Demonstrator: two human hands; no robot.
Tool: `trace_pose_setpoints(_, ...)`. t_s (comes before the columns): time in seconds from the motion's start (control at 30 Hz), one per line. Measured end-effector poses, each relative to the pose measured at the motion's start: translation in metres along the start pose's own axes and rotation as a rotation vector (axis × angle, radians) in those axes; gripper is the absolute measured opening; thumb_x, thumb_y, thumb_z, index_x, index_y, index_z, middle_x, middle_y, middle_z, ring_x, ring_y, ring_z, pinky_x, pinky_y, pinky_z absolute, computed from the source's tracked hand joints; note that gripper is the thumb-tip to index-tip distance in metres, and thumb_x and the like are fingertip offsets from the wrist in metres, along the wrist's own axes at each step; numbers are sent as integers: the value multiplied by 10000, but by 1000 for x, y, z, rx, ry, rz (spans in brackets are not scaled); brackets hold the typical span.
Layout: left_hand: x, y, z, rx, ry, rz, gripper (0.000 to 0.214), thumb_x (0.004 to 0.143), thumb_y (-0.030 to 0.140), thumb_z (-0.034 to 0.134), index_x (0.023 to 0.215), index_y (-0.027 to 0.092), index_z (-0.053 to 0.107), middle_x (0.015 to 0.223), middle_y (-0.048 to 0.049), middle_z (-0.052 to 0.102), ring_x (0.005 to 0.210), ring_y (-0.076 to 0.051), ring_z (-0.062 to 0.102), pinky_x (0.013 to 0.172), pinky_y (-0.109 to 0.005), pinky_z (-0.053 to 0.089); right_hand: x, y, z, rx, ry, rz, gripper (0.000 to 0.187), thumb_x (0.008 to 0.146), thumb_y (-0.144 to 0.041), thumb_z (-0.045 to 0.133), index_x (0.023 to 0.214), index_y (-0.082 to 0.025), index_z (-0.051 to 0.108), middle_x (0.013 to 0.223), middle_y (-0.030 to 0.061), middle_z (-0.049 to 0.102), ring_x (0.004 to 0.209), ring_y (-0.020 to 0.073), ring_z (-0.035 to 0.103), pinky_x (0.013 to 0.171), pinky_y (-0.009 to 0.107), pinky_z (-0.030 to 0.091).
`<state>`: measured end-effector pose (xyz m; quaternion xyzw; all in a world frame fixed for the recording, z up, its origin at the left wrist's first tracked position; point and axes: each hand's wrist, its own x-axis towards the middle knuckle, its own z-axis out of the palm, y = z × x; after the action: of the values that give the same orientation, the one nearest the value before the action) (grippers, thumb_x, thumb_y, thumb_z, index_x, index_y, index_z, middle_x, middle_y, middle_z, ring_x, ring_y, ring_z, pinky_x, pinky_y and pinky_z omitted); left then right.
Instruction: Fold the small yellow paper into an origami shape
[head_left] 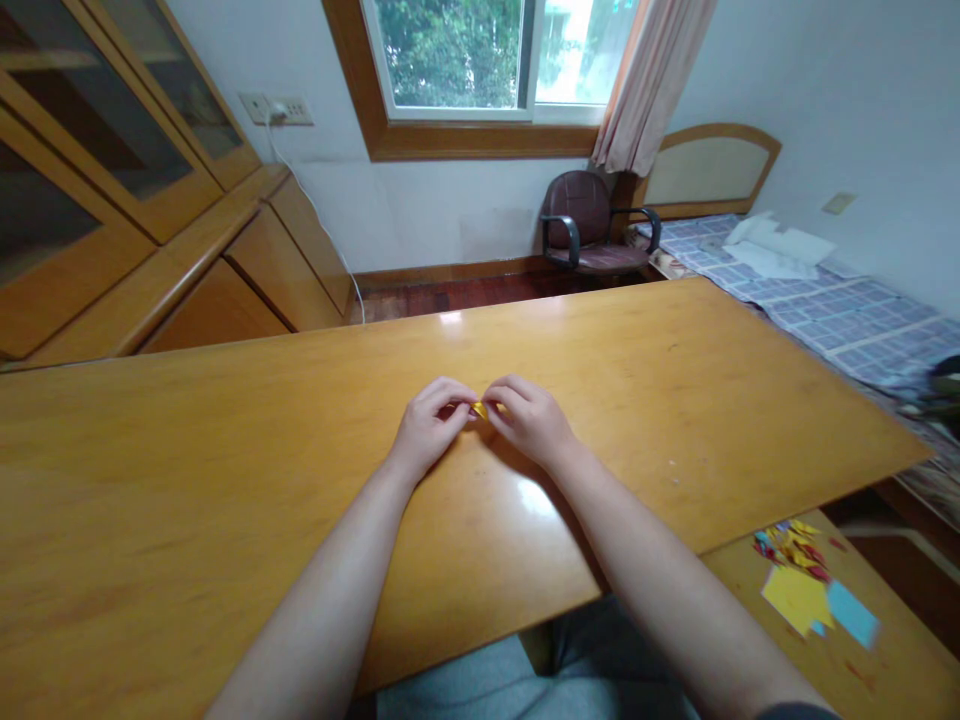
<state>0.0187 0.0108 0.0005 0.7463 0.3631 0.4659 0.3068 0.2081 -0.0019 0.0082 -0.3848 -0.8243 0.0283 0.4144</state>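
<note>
A small yellow paper piece [479, 409] lies on the wooden table [225, 480], pinched between both my hands. My left hand [431, 422] closes its fingers on the paper's left side. My right hand [529, 417] closes its fingers on the right side. The two hands meet at the fingertips near the table's middle, and most of the paper is hidden by them.
A lower wooden stand [892, 660] at the bottom right holds yellow and blue paper sheets [814, 600] and small folded coloured pieces [791, 547]. A dark office chair [592, 225] and a bed [840, 300] stand beyond the table. Wooden cabinets [135, 200] line the left wall.
</note>
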Motion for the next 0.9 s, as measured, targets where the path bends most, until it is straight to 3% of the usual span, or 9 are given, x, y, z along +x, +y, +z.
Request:
trace_pose_setpoints(0.63,0,3,-1,42,16,56,222,827,67,536,831,181,726,955,-56,640,865,-143,637,751,-288,597,0,-2,-4,53,51,31,114,910,-177,527,912,-210,636,914,72,670,831,162,628,752,279,515)
trace_pose_setpoints(0.9,2,6,-2,127,24,117,116,833,144,631,883,202,718,938,-54,666,903,-162,638,840,-329,541,-2,0,-3,102,121,47,118,895,-165,549,943,-221,641,920,64,669,864,163,631,788,289,528)
